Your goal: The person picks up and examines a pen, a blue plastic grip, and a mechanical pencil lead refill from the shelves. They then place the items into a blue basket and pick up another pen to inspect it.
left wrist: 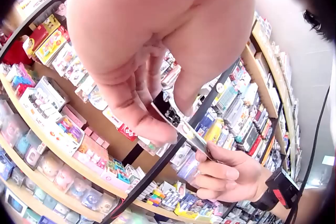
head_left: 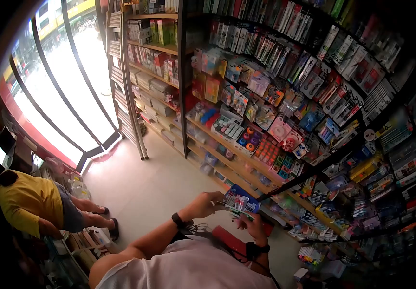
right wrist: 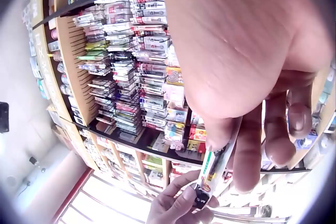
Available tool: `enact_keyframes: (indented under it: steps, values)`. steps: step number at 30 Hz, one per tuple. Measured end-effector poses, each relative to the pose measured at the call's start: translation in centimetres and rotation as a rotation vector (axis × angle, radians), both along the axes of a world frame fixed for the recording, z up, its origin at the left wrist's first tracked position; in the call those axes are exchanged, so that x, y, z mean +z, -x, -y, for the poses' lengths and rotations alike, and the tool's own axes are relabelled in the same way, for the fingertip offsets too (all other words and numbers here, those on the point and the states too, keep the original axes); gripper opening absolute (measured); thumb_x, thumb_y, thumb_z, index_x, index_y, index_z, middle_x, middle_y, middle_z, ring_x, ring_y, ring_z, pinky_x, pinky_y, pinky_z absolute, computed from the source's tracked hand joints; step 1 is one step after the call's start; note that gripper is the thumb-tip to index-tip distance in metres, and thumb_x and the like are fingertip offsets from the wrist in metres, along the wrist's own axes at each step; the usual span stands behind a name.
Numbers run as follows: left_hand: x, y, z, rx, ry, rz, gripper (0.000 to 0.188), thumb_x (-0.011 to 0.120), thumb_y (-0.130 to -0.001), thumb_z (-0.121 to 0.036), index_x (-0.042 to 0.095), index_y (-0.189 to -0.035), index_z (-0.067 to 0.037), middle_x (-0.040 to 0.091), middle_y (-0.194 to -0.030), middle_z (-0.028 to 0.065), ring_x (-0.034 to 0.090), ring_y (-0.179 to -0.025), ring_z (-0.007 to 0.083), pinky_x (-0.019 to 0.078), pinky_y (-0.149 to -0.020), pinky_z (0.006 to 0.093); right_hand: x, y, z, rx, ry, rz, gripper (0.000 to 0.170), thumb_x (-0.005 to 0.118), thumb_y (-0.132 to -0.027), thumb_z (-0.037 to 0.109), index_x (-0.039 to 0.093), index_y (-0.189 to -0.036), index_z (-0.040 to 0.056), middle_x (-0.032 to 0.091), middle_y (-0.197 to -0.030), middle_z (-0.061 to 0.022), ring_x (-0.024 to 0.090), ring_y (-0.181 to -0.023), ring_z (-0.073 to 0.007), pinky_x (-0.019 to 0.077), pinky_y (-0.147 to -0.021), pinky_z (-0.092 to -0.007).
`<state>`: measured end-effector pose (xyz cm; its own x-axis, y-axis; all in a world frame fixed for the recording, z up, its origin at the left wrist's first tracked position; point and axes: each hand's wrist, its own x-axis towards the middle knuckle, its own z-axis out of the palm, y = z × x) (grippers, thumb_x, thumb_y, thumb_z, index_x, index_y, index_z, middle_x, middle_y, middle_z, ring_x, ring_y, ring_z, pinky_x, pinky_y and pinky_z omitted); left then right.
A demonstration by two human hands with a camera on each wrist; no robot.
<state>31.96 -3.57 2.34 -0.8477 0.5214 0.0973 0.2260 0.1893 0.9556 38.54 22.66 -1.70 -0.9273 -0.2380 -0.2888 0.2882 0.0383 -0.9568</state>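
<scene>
A thin flat package [right wrist: 212, 174] with a green stripe and a black end spans both hands. The left hand [head_left: 204, 204] pinches one end between thumb and fingers; in the left wrist view the left hand [left wrist: 157, 35] looms large over the package [left wrist: 195, 139]. At the other end the right hand [head_left: 252, 228] grips it, thumb against the face in the right wrist view, where the right hand [right wrist: 247, 50] shows its other fingers hanging loosely bent. Just beyond the hands in the head view is a blue container [head_left: 252, 204] with small packages.
Shelves of hanging packs [head_left: 266, 91] and boxed goods fill the right side. A wooden ladder [head_left: 123, 91] leans beside a shelf unit. A person in a yellow top [head_left: 30, 200] stands at the left near a low shelf. Pale floor [head_left: 136, 188] lies between.
</scene>
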Motion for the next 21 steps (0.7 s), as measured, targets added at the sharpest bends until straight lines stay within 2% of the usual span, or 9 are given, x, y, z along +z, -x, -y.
enact_keyframes:
  steps: [2,4,7,14,17,19,21]
  values:
    - [-0.3,0.0,0.0,-0.052,-0.005,0.040,0.016,0.062,-0.091,-0.002,0.067,-0.107,0.002,0.071,-0.084,0.0082,0.067,-0.065,0.0143,0.0553,-0.058,0.0267,0.0,-0.3,-0.1,-0.093,0.031,-0.005,0.025,0.062,-0.098,0.019,0.066,-0.101,-0.0048,0.066,-0.070,-0.0072,0.058,-0.059,-0.0124,0.0443,-0.056,-0.0261]
    - [-1.1,0.4,0.0,-0.058,-0.082,0.135,0.012,0.063,-0.091,-0.001,0.070,-0.101,0.002,0.072,-0.082,0.0086,0.069,-0.066,0.0134,0.0553,-0.058,0.0262,0.7,-0.3,0.1,-0.088,0.040,-0.009,0.024,0.062,-0.098,0.019,0.066,-0.100,-0.0049,0.066,-0.069,-0.0074,0.058,-0.059,-0.0124,0.0442,-0.057,-0.0263]
    - [-0.6,0.9,1.0,-0.095,-0.132,0.141,0.011,0.063,-0.091,0.000,0.072,-0.096,0.002,0.073,-0.080,0.0080,0.069,-0.066,0.0122,0.0552,-0.057,0.0266,2.0,-0.1,0.8,-0.077,0.048,-0.011,0.023,0.061,-0.098,0.017,0.065,-0.097,-0.0048,0.066,-0.069,-0.0077,0.058,-0.059,-0.0125,0.0440,-0.058,-0.0265]
    - [1.8,2.5,2.4,-0.110,-0.108,0.045,0.012,0.063,-0.092,-0.003,0.072,-0.099,0.002,0.072,-0.080,0.0080,0.069,-0.067,0.0128,0.0551,-0.059,0.0263,2.9,1.0,2.6,-0.104,0.108,-0.043,0.024,0.058,-0.099,0.017,0.064,-0.090,-0.0041,0.066,-0.069,-0.0092,0.057,-0.060,-0.0131,0.0437,-0.060,-0.0266]
    - [2.6,2.9,2.5,-0.102,-0.071,0.075,0.014,0.062,-0.089,-0.002,0.072,-0.098,0.003,0.070,-0.074,0.0095,0.067,-0.063,0.0142,0.0543,-0.059,0.0271,3.8,1.3,3.2,-0.104,0.089,-0.071,0.023,0.058,-0.100,0.016,0.064,-0.089,-0.0043,0.066,-0.070,-0.0096,0.057,-0.061,-0.0132,0.0438,-0.060,-0.0268]
    - [2.4,3.3,2.9,-0.150,-0.056,0.077,0.014,0.062,-0.092,-0.003,0.071,-0.104,0.001,0.072,-0.081,0.0079,0.069,-0.068,0.0134,0.0551,-0.061,0.0264,4.0,1.3,3.7,-0.105,0.100,-0.100,0.024,0.057,-0.100,0.016,0.063,-0.089,-0.0049,0.066,-0.069,-0.0099,0.057,-0.061,-0.0133,0.0440,-0.060,-0.0273]
    - [1.9,3.6,3.2,-0.165,-0.061,0.049,0.014,0.062,-0.092,-0.002,0.071,-0.102,0.001,0.072,-0.080,0.0084,0.069,-0.068,0.0137,0.0551,-0.061,0.0264,4.4,1.3,3.9,-0.092,0.069,-0.126,0.025,0.057,-0.100,0.016,0.063,-0.090,-0.0058,0.066,-0.069,-0.0106,0.057,-0.060,-0.0136,0.0440,-0.060,-0.0277]
